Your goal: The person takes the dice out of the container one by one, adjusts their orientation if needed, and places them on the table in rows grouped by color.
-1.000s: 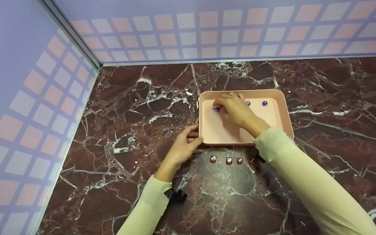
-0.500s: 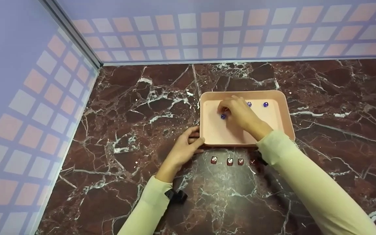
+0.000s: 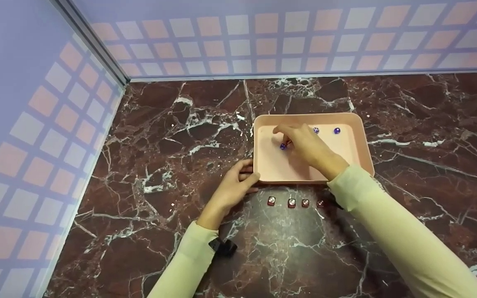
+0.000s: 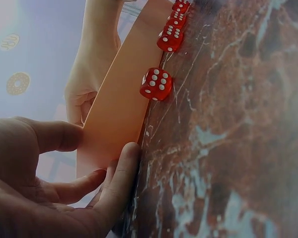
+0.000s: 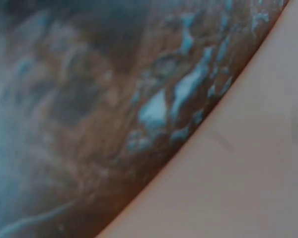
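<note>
A shallow peach-coloured tray [image 3: 271, 171] lies on the marble table. My left hand [image 3: 234, 184] holds its near left corner; in the left wrist view, the thumb touches the near wall and the other fingers lie around the corner. Inside the tray is my right hand [image 3: 307, 142], its fingers bent downward around a red die [image 3: 289, 142] that is mostly hidden. Just beside those fingers sits a blue die [image 3: 283, 146]. Two more blue things, a die [image 3: 316, 130] and one that looks like another die [image 3: 337, 130], lie near the tray's far wall.
Several translucent red dice form a row in front of the tray, the leftmost die [image 3: 271, 201] nearest my left hand. In the right wrist view, blurred marble and a pale tray wall [image 5: 238, 173] show. Tiled-pattern panels [image 3: 263, 45] border the table behind and at left.
My right hand has shifted slightly right and nearer within the tray, the red die with it. The blue die beside the fingers has also moved nearer. My left hand stays at the corner.
</note>
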### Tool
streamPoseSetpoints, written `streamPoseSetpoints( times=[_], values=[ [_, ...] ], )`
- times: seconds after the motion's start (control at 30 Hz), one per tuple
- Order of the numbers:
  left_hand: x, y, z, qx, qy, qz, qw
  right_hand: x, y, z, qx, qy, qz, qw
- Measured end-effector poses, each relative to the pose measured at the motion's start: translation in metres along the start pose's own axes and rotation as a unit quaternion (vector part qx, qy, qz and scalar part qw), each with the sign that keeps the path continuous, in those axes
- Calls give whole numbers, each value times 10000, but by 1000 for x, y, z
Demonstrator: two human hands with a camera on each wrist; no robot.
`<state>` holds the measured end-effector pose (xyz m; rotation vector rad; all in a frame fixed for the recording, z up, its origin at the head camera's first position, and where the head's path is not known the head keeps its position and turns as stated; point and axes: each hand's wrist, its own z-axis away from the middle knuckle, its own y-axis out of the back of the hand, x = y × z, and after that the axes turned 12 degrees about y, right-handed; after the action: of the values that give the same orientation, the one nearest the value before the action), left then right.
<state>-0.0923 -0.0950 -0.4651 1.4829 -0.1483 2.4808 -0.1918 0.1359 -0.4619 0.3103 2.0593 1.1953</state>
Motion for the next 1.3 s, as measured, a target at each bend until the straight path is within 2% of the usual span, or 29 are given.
streamPoseSetpoints(
  times=[0.17,0.43,0.6,0.8,1.0,1.3],
  values=[
    [1,2,-1,-82,6,-72,9999,-7,1,4,-55,202,214,9996],
    [2,2,0,-116,92,-136,9998,-13,11,20,-368,201,139,9990],
    [3,1,-1,-191,82,-190,9996,-13,21,38,-473,56,71,9988],
    [1,4,-1,-142,60,-185,9997,-12,30,55,-654,-31,-203,9976],
    [0,5,1,-79,56,-179,9998,-14,39,68,-476,189,-139,9986],
    [-1,4,2,-187,-38,-207,9996,-44,67,98,-54,126,743,9971]
  ],
)
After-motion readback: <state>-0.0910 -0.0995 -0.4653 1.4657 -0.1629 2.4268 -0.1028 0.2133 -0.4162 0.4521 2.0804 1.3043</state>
